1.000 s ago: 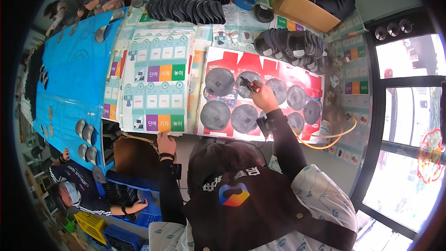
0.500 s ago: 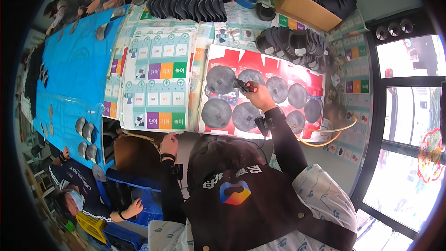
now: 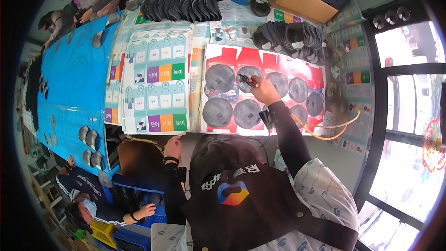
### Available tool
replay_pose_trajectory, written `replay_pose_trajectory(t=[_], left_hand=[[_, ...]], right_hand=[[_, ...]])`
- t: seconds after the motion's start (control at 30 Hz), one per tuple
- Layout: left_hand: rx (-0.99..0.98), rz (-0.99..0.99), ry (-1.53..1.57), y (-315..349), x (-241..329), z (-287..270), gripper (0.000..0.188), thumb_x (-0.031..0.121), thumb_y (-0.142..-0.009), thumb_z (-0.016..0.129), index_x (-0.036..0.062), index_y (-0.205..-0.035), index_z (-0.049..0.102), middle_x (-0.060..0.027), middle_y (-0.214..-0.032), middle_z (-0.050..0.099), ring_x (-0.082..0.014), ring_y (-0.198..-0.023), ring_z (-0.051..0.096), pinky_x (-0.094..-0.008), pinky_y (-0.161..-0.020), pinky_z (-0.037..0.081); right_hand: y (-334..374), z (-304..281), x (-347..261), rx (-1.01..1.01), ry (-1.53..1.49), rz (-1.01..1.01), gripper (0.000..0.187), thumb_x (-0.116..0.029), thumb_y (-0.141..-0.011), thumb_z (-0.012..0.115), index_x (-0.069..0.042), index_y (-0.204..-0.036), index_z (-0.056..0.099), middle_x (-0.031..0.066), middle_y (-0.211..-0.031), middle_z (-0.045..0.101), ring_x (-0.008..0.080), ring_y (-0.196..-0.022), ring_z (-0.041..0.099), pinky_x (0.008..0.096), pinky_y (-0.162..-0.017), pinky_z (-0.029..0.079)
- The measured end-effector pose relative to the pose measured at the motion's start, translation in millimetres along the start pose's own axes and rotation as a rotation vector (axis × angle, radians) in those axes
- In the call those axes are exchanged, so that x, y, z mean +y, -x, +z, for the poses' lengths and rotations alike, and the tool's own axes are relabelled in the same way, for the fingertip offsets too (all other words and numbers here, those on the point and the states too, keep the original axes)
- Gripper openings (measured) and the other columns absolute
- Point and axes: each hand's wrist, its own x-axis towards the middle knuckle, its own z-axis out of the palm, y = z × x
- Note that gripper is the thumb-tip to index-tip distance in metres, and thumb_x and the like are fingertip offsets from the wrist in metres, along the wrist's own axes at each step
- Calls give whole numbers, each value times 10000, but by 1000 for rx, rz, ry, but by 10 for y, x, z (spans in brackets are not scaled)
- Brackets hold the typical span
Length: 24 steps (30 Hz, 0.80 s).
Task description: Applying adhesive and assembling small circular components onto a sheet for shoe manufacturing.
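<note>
My right hand (image 3: 266,92) is closed round a small dark tool with red ends (image 3: 249,81), held over a round grey disc (image 3: 248,75) in the back row. More grey discs, such as this front one (image 3: 218,113), lie in two rows on a red and white printed sheet (image 3: 225,56). Most have a small dark square mark near the middle. At the table's front edge, below the paper stack, my left hand (image 3: 173,148) is held with its fingers curled. What it holds, if anything, is hidden.
Left of the discs lies a stack of printed sheets (image 3: 155,97). Dark curved pieces (image 3: 183,8) stand in rows behind, near a cardboard box (image 3: 302,2). An orange hose (image 3: 325,137) loops at the right. Other people work around a blue-covered table (image 3: 74,83).
My right hand and the tool have moved slightly right, from between the two leftmost back discs onto the second one. My left hand stays by the table edge. The view has shifted a little.
</note>
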Motion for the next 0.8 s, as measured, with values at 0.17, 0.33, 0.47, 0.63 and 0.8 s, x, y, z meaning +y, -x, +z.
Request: replay_pose_trajectory(t=[0.17, 0.33, 0.47, 0.63, 0.8], left_hand=[[-90, 49, 19, -177, 166, 251, 202, 142, -903, 610, 70, -1054, 723, -176, -952, 724, -357, -887, 698, -430, -793, 552], [-173, 37, 154, -366, -226, 441, 237, 214, -944, 658, 78, -1137, 681, -127, -991, 732, -265, -865, 705, -379, -814, 554], [-130, -26, 199, -516, 329, 467, 243, 101, -945, 636, 35, -1179, 635, -104, -946, 700, -195, -812, 683, -329, -765, 538], [-60, -170, 143, -59, 365, 361, 235, 72, -952, 604, 14, -1177, 643, -105, -973, 694, -190, -851, 675, -328, -826, 531], [-33, 131, -155, -411, 1124, 928, 284, 162, -921, 611, 24, -1161, 673, -158, -1150, 699, -328, -1093, 654, -386, -978, 499]], right_hand=[[396, -133, 208, -98, -221, 14, 346, -169, -809, 680, -41, -1129, 712, 267, -900, 701, 450, -874, 680, 466, -788, 538], [1159, -375, 1074, -68, -442, 164, 464, -206, -860, 761, -30, -1261, 606, 107, -1002, 694, 195, -928, 638, 361, -850, 501], [2191, -440, 2631, 337, -386, 394, 451, 87, -830, 571, -7, -1271, 553, 187, -1195, 653, 301, -1041, 665, 380, -920, 516], [2764, -232, 4388, 379, 256, 725, 457, -85, -884, 576, 7, -1330, 539, 281, -1158, 656, 455, -1096, 623, 532, -931, 507], [2864, -631, 5449, 487, 159, 817, 425, -230, -867, 657, 59, -1163, 560, 287, -1119, 618, 454, -1077, 598, 550, -942, 477]])
